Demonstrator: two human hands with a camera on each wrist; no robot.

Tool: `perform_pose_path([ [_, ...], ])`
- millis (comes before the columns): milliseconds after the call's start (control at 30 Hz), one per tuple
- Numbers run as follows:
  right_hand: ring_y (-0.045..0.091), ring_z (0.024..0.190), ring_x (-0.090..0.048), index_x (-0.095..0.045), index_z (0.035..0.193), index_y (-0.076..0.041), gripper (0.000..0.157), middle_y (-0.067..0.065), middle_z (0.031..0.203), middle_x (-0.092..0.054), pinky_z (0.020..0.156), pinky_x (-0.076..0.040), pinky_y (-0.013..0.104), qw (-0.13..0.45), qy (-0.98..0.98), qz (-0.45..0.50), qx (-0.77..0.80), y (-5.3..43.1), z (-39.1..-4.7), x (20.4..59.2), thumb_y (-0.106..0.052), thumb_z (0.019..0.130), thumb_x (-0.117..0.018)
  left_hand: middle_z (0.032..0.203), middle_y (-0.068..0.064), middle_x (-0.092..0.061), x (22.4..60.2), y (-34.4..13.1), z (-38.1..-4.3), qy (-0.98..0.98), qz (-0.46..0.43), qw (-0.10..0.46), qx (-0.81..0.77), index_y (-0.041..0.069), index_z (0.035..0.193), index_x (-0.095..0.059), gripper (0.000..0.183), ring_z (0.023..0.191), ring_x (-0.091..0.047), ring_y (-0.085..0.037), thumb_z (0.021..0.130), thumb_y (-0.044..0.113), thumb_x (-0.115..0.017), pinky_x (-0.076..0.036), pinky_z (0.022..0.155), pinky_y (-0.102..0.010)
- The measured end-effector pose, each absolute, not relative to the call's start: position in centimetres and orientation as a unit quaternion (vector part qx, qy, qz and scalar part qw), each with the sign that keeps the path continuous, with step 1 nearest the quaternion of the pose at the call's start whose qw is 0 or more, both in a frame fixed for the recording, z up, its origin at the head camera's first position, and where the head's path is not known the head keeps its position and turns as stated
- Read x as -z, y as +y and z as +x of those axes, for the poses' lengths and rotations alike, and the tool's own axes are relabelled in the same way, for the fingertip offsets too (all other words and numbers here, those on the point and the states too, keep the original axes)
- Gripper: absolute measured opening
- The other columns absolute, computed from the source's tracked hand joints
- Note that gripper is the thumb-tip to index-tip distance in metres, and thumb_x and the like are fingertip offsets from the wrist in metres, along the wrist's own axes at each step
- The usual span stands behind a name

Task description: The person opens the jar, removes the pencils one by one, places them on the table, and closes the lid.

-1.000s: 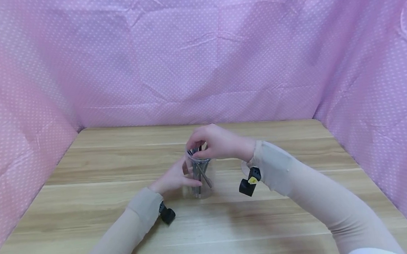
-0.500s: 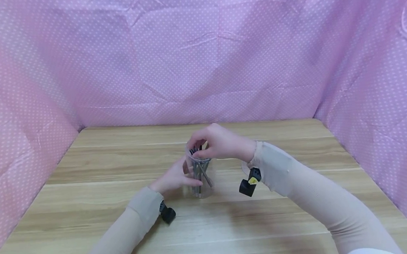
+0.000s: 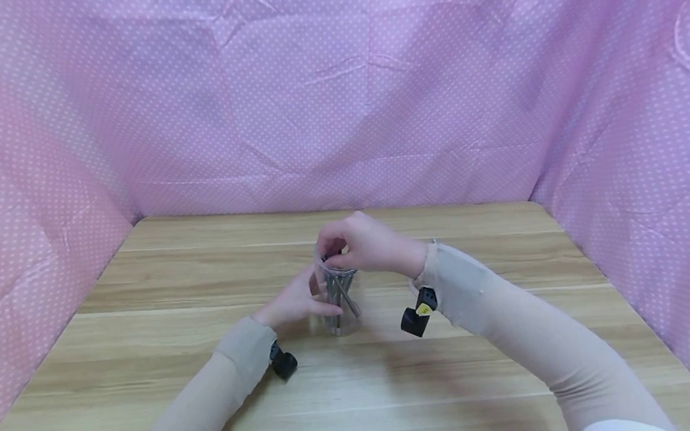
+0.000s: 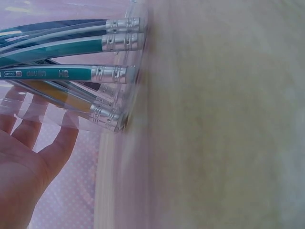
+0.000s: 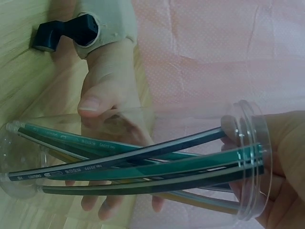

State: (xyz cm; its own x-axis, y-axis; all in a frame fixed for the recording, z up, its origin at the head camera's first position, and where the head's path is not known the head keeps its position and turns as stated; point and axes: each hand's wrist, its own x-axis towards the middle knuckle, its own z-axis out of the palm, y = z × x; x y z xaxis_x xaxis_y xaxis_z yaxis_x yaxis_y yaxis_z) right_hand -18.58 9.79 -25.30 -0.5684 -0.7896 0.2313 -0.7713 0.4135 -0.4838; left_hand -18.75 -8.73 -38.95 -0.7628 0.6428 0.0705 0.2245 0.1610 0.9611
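Note:
A clear plastic jar (image 3: 354, 326) stands upright on the table, holding several pencils (image 5: 119, 162) in green, dark and yellow. Metal ferrules (image 4: 116, 74) show at their lower ends in the left wrist view. My left hand (image 3: 296, 304) grips the jar's side from the left, thumb in front and fingers behind. From above, my right hand (image 3: 374, 243) reaches into the open mouth with curled fingers. In the right wrist view a fingertip is inside the rim (image 5: 252, 200), right at the end of a dark pencil; the thumb's contact is hidden.
A clear round disc (image 3: 413, 287), like a lid, lies partly hidden behind the right wrist. Black wrist cameras (image 3: 284, 361) hang below both cuffs. Pink dotted cloth (image 3: 337, 109) encloses the back and sides of the wooden table (image 3: 204, 265).
My right hand has dipped a little deeper into the jar's mouth, its wrist shifting slightly left and down. The left hand and jar have stayed in place.

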Motion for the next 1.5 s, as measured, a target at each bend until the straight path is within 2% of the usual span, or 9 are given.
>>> perform_pose_path([
  [300,0.011,0.077,-0.068,-0.068,0.085,-0.005,0.008,0.005,0.085,-0.072,0.07,-0.057,0.017,-0.003,0.844,-0.423,0.33,10.6,-18.5,25.1,-0.004,0.08,-0.074,0.148,-0.007,-0.038,39.1,-8.6,-18.8,0.732,0.298,0.183,-0.584,0.018,0.147,-0.025,0.091,0.134,-0.039,-0.028,0.075,0.006,-0.078,-0.032,0.113,-0.049],
  [600,0.015,0.082,-0.068,-0.069,0.096,-0.002,0.018,0.007,0.09,-0.072,0.079,-0.057,0.025,-0.044,0.837,-0.401,0.37,12.1,-18.3,24.2,-0.003,0.079,-0.074,0.151,-0.008,-0.033,39.1,-8.5,-18.8,0.734,0.298,0.182,-0.582,0.019,0.151,-0.016,0.099,0.137,-0.035,-0.03,0.075,0.006,-0.078,-0.027,0.115,-0.053],
  [833,0.017,0.081,-0.067,-0.069,0.1,0.002,0.021,0.011,0.091,-0.072,0.078,-0.057,0.025,-0.077,0.818,-0.391,0.414,13.4,-17.7,23.4,0.001,0.08,-0.072,0.152,-0.007,-0.033,39.1,-8.4,-18.8,0.738,0.29,0.184,-0.582,0.02,0.151,-0.018,0.099,0.137,-0.035,-0.03,0.073,0.005,-0.078,-0.025,0.115,-0.054],
  [1033,0.01,0.085,-0.064,-0.068,0.104,0.005,0.021,0.017,0.098,-0.07,0.079,-0.057,0.022,-0.103,0.808,-0.364,0.451,14.9,-17.4,23.1,0.002,0.083,-0.068,0.151,-0.008,-0.035,39.2,-8.4,-18.9,0.738,0.292,0.18,-0.582,0.014,0.15,-0.019,0.098,0.136,-0.036,-0.031,0.072,0.004,-0.078,-0.026,0.115,-0.054],
  [1200,0.005,0.085,-0.063,-0.067,0.103,0.008,0.02,0.02,0.101,-0.068,0.078,-0.057,0.02,-0.092,0.797,-0.324,0.502,16.3,-17.2,23.1,0.004,0.083,-0.068,0.151,-0.007,-0.034,39.2,-8.5,-18.8,0.745,0.285,0.178,-0.576,0.018,0.15,-0.019,0.099,0.138,-0.034,-0.031,0.072,0.007,-0.079,-0.024,0.115,-0.055],
  [1267,0.005,0.084,-0.064,-0.067,0.102,0.008,0.02,0.016,0.099,-0.068,0.078,-0.057,0.019,-0.09,0.792,-0.311,0.517,16.8,-17.2,23.2,0.004,0.083,-0.068,0.152,-0.008,-0.033,39.2,-8.5,-18.8,0.747,0.284,0.178,-0.575,0.019,0.15,-0.019,0.1,0.138,-0.034,-0.031,0.072,0.008,-0.08,-0.024,0.115,-0.055],
  [1467,0.003,0.08,-0.064,-0.064,0.098,0.013,0.017,-0.013,0.088,-0.066,0.073,-0.057,0.017,-0.108,0.773,-0.299,0.55,18.0,-17.1,23.8,0.01,0.081,-0.066,0.151,-0.009,-0.034,39.3,-8.6,-18.9,0.746,0.295,0.173,-0.572,0.015,0.151,-0.018,0.101,0.138,-0.034,-0.033,0.071,0.008,-0.08,-0.025,0.115,-0.055],
  [1500,0.003,0.08,-0.064,-0.064,0.097,0.013,0.016,-0.015,0.087,-0.066,0.072,-0.057,0.017,-0.113,0.77,-0.298,0.553,18.2,-17.0,23.9,0.011,0.081,-0.066,0.151,-0.009,-0.034,39.3,-8.6,-18.9,0.745,0.297,0.171,-0.572,0.014,0.15,-0.018,0.101,0.137,-0.034,-0.033,0.071,0.008,-0.08,-0.025,0.115,-0.055],
])
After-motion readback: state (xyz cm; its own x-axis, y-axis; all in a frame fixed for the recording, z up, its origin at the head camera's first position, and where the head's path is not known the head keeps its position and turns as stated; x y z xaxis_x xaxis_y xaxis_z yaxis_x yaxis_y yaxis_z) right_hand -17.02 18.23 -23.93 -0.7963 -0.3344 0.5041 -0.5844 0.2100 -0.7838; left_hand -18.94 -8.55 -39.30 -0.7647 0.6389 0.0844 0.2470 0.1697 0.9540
